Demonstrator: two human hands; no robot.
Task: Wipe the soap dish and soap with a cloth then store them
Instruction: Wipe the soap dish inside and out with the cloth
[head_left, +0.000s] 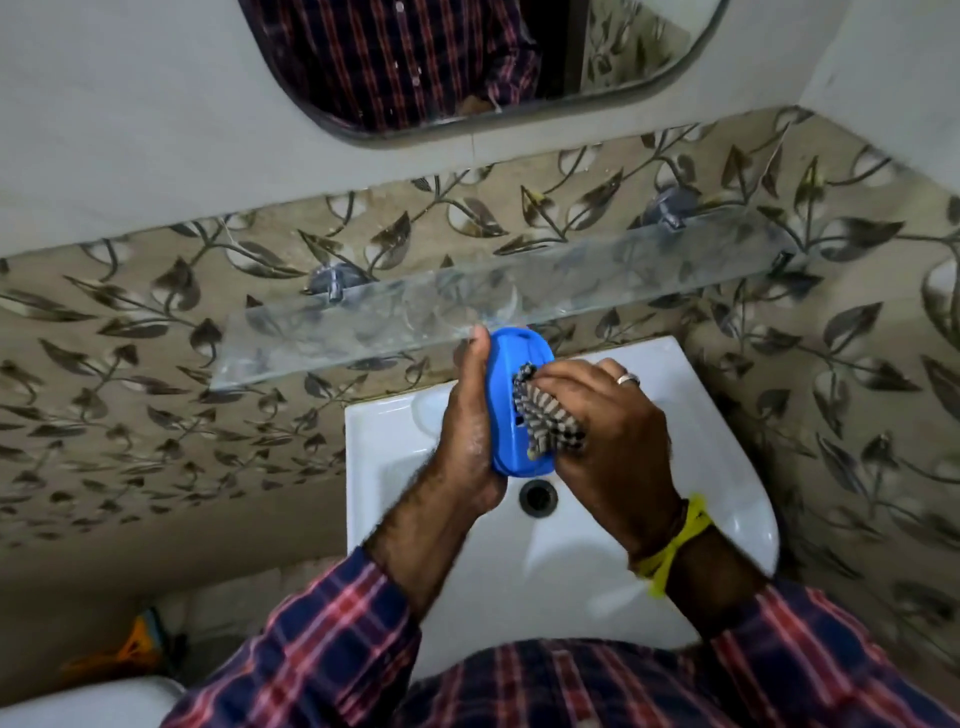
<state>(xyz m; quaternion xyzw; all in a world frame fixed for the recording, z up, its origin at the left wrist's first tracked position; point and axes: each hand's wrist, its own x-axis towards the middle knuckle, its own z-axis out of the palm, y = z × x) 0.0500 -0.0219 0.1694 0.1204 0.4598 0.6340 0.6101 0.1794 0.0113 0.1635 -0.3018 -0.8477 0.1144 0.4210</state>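
Head view shows my left hand (467, 415) clasping the blue soap dish (514, 400) over the basin (649, 519) while my right hand (602, 426) pinches the striped cloth (540, 415) against it, so I judge wiping underway, soap unseen, storing undone.

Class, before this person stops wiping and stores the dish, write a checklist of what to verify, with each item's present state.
1. Left hand grips the blue soap dish: ok.
2. Right hand presses the striped cloth on the dish: ok.
3. Dish held over the sink: ok.
4. Glass shelf has room for it: ok.
5. Soap wiped: cannot tell, no soap in view.
6. Dish dry: cannot tell.
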